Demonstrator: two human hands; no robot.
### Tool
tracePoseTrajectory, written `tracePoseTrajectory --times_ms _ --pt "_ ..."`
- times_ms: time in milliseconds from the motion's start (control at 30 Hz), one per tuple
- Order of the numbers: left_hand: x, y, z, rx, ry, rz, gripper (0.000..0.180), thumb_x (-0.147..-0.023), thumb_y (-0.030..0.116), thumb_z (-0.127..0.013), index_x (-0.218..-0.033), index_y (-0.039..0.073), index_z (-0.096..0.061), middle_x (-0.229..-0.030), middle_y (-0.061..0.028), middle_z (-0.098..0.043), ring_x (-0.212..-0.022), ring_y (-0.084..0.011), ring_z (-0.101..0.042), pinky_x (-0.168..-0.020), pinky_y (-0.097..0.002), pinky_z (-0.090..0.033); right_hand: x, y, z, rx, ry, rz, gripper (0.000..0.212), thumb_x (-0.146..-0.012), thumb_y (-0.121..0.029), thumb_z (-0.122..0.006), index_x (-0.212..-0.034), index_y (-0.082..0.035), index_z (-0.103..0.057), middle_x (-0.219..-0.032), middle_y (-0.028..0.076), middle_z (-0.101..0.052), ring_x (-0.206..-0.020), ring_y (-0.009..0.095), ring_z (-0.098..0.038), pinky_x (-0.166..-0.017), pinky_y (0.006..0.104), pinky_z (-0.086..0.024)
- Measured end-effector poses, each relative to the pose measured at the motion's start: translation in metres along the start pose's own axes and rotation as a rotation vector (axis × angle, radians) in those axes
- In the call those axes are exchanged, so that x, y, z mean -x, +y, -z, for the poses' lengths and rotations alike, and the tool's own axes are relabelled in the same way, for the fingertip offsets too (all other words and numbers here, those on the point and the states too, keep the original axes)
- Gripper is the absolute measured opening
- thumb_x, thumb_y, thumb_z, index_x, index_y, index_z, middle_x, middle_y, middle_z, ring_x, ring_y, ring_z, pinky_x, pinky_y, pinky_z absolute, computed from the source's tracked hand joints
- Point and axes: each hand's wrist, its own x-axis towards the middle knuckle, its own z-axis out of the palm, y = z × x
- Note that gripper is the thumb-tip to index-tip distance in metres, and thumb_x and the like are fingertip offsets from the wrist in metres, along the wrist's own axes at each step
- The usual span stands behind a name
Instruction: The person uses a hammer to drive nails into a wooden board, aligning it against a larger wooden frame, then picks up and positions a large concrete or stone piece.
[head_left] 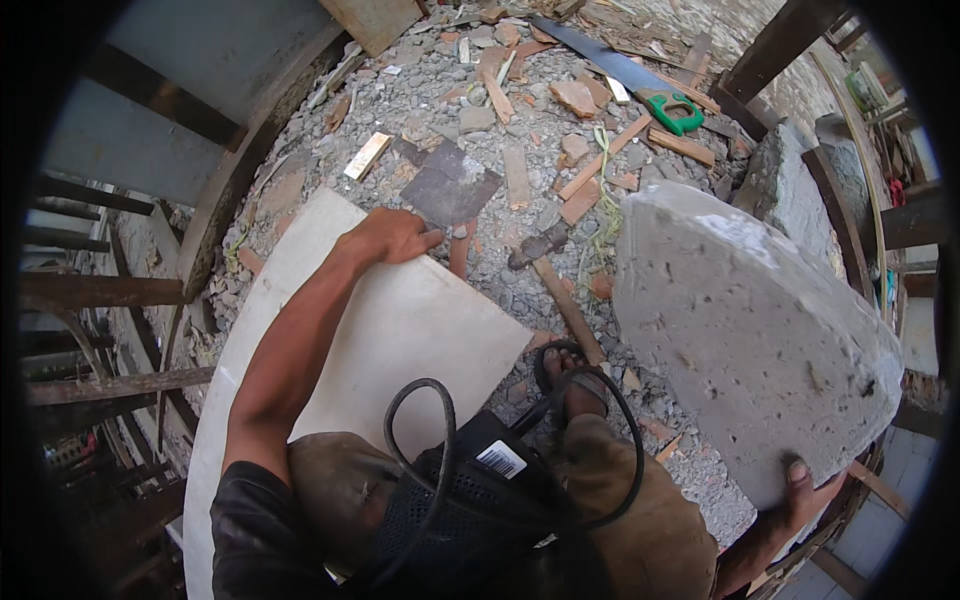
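Observation:
My left hand (392,237) is closed over the upper edge of a large pale board (440,320), its thumb pointing to the right. The board leans beside my left leg, and my left forearm lies across it. At the lower right, my right hand (800,497) grips the near edge of a thick grey concrete slab (750,330). Its thumb rests on the face, while its other fingers are mostly hidden. Between board and slab, a hammer (562,295) with a wooden handle lies on the rubble, its handle end next to my sandalled foot (575,380).
A handsaw (620,70) with a green handle lies at the far right on the rubble (475,150). Nearby are wood scraps (605,155) and a dark flat tile-like piece (450,183). A black cable (640,450) loops in front of me. Wooden posts (790,50) stand at right.

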Motion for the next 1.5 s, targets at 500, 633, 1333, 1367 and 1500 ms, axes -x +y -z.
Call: tracePoseTrajectory --times_ms 500,633,1333,1367,1500 --pt "0.026 -0.003 0.018 -0.017 0.053 0.044 0.06 -0.095 0.044 -0.038 -0.093 -0.005 -0.073 -0.101 -0.03 -0.071 -0.098 -0.0463 -0.068 -0.091 -0.0508 -0.052 -0.074 -0.016 -0.36 -0.811 -0.438 -0.313 0.07 -0.073 -0.024 -0.087 -0.125 0.011 -0.057 -0.11 0.02 -0.069 -0.095 0.028 -0.07 -0.085 0.0396 -0.057" --pt "0.031 -0.007 0.031 -0.017 0.036 0.096 0.06 -0.095 0.045 -0.039 -0.094 -0.005 -0.073 -0.101 -0.0296 -0.072 -0.097 -0.0462 -0.068 -0.092 -0.0509 -0.051 -0.039 0.024 -0.42 -0.839 -0.572 -0.51 0.066 -0.076 -0.024 -0.084 -0.128 0.008 -0.057 -0.113 0.016 -0.068 -0.099 0.028 -0.069 -0.085 0.0395 -0.057" --pt "0.019 -0.02 0.023 -0.054 0.004 0.109 0.058 -0.094 0.042 -0.041 -0.083 -0.006 -0.071 -0.088 -0.0299 -0.07 -0.084 -0.0466 -0.066 -0.085 -0.0523 -0.051 0.036 0.141 -0.337 -0.214 -1.3 -0.589 0.055 -0.091 -0.029 -0.078 -0.128 0.008 -0.062 -0.109 0.015 -0.072 -0.096 0.026 -0.07 -0.095 0.0371 -0.055" --pt "0.023 -0.025 0.016 -0.047 0.07 0.086 0.058 -0.094 0.042 -0.042 -0.081 -0.007 -0.07 -0.085 -0.0293 -0.069 -0.082 -0.0467 -0.066 -0.083 -0.0527 -0.051 0.036 0.128 -0.333 -0.237 -1.31 -0.605 0.055 -0.091 -0.029 -0.078 -0.128 0.008 -0.062 -0.109 0.015 -0.072 -0.096 0.026 -0.07 -0.095 0.0371 -0.055" --pt "0.023 -0.023 0.007 -0.059 0.18 0.067 0.05 -0.094 0.038 -0.05 -0.076 -0.004 -0.071 -0.073 -0.026 -0.067 -0.077 -0.0442 -0.066 -0.076 -0.052 -0.052 0.029 0.092 -0.321 -0.415 -1.16 -0.63 0.036 -0.1 -0.023 -0.07 -0.125 0.001 -0.064 -0.105 0.007 -0.071 -0.097 0.015 -0.068 -0.081 0.0317 -0.056"
